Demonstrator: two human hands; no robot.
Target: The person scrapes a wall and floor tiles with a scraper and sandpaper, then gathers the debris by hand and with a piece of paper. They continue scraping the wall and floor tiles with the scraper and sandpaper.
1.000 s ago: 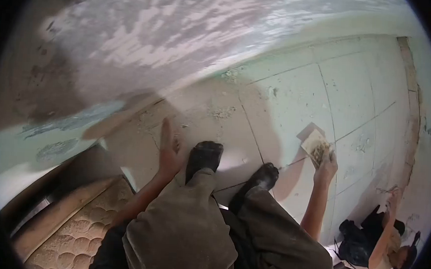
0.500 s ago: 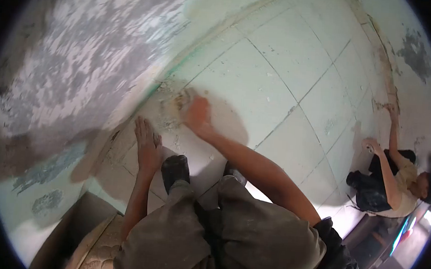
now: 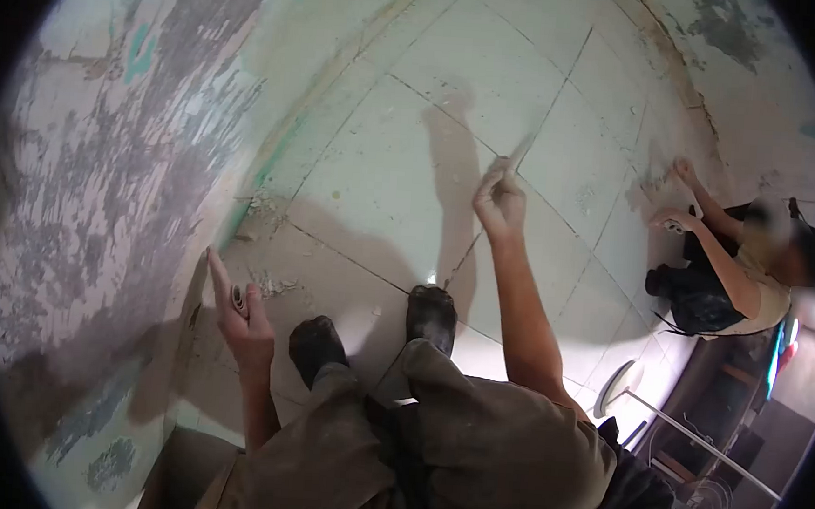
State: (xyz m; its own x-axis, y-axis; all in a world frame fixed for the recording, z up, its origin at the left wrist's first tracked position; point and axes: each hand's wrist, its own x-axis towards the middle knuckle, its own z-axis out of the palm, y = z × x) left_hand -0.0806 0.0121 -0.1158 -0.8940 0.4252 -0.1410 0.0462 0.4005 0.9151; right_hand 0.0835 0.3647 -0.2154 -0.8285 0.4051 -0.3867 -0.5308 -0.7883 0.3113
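Note:
My right hand (image 3: pixel 500 204) is raised above the tiled floor (image 3: pixel 365 187), its fingers closed in a pinch. A thin pale strip (image 3: pixel 523 151) sticks out past the fingertips; its kind is too blurred to tell. My left hand (image 3: pixel 246 327) is low on the left, close to the foot of the wall, one finger stretched out and the thumb up. Between them shows a small pale curled thing (image 3: pixel 238 298), which I cannot make out clearly. Crumbly debris (image 3: pixel 278 287) lies on the floor just right of my left hand.
A scraped, patchy wall (image 3: pixel 144 145) rises on the left. My dark-covered feet (image 3: pixel 431 319) rest on the tiles. At the right, another person (image 3: pixel 743 266) crouches by the opposite wall, hands near the floor. Behind them are a white pole (image 3: pixel 704 447) and a fan (image 3: pixel 702 504).
My right hand has moved away from the debris, up and to the right. My left hand has lifted from lying flat and shifted slightly left and down. The view has turned somewhat.

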